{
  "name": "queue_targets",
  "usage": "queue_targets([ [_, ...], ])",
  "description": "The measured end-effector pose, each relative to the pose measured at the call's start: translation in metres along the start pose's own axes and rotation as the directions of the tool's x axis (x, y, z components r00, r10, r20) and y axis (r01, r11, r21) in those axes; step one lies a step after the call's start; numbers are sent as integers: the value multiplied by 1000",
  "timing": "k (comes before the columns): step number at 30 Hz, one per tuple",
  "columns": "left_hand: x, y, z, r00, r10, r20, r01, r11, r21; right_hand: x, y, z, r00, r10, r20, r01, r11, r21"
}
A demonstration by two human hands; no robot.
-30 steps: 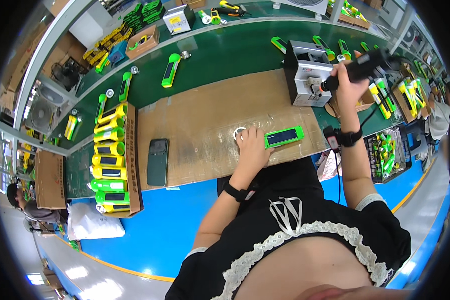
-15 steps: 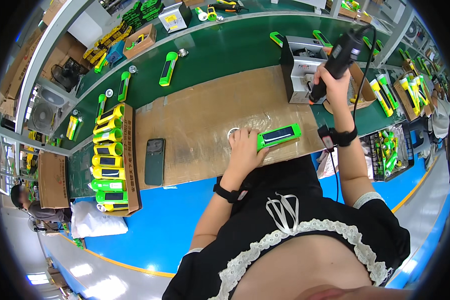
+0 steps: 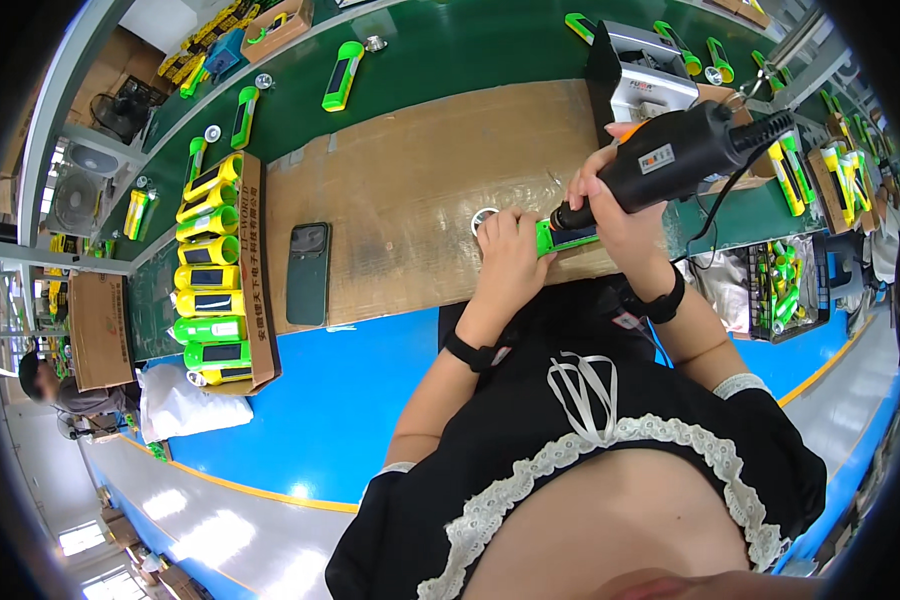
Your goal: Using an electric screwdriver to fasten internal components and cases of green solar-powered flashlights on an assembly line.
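My right hand (image 3: 618,215) is wrapped round a black electric screwdriver (image 3: 660,165), tilted with its bit end down at the left. The bit end meets or hovers just over a green flashlight (image 3: 544,238) with a dark panel; whether it touches is hard to tell. My left hand (image 3: 510,250) grips the flashlight's left end, fingers curled over it and hiding that part. A white-rimmed round lamp piece (image 3: 483,218) shows beside my left fingertips. Under these lies a brown cardboard sheet (image 3: 400,180) on the green bench.
A dark phone (image 3: 308,275) lies at the sheet's left. Beyond it stands a carton (image 3: 261,330) of yellow and green flashlights. A grey metal box (image 3: 660,75) is behind the screwdriver, whose cable trails right. A black crate (image 3: 815,325) sits lower right.
My right hand has brought the screwdriver down and left from above the grey box to the green flashlight. My left hand stays on the flashlight. The whole view has shifted slightly.
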State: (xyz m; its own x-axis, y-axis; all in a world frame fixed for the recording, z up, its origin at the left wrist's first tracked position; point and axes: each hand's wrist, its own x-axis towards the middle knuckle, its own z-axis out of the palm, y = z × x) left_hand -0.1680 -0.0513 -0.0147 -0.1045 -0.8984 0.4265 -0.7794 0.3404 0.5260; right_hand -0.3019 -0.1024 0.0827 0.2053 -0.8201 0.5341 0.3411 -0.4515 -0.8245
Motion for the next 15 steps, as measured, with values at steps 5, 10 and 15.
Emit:
queue_targets([
  [5,-1,1,-1,1000,-5,-22,5,1000,-6,-3,8,7,999,-36,-5,36,999,-24],
  [10,-1,2,-3,1000,0,-28,0,1000,-8,0,7,5,998,-49,-31,49,999,0],
  [15,-2,5,-2,1000,-1,-29,0,999,-36,0,11,2,999,-25,-32,25,1000,2],
])
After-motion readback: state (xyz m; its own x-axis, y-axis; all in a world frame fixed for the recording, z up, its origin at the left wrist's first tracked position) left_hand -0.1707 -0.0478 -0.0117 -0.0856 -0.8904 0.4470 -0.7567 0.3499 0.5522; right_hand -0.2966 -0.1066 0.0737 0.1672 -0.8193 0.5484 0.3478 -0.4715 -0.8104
